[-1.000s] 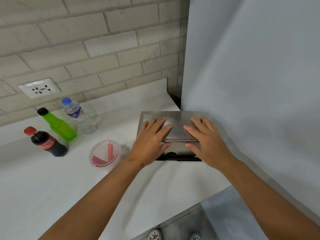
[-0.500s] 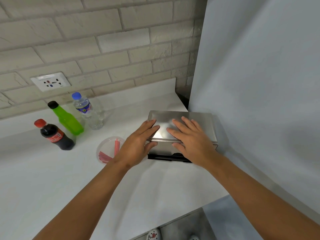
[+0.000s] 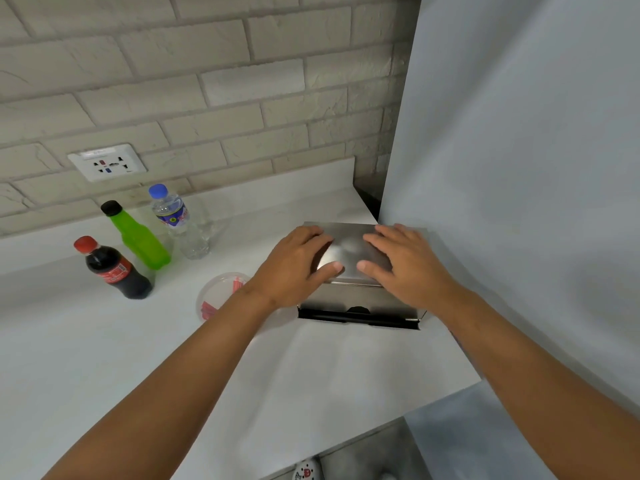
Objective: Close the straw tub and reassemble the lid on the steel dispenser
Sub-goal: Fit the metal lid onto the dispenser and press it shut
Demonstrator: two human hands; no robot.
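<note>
The steel dispenser [image 3: 360,299] stands on the white counter against the right-hand panel, its shiny lid [image 3: 348,247] lying flat on top. My left hand [image 3: 294,268] rests palm down on the lid's left part, fingers spread. My right hand [image 3: 408,265] lies flat on the lid's right part. Both thumbs sit at the lid's front edge. A black slot runs along the dispenser's front base. The clear round straw tub [image 3: 216,294] with red straws inside sits left of the dispenser, partly hidden by my left forearm; its lid looks on.
Three bottles stand at the back left: a cola bottle [image 3: 112,268], a green bottle [image 3: 138,237] and a water bottle [image 3: 180,223]. A wall socket [image 3: 107,162] is on the brick wall. A tall white panel [image 3: 519,168] bounds the right side. The counter edge [image 3: 346,441] is near.
Both hands shifted on the lid: my left hand moved back onto its top, my right hand slid to the right part. The camera view drifted.
</note>
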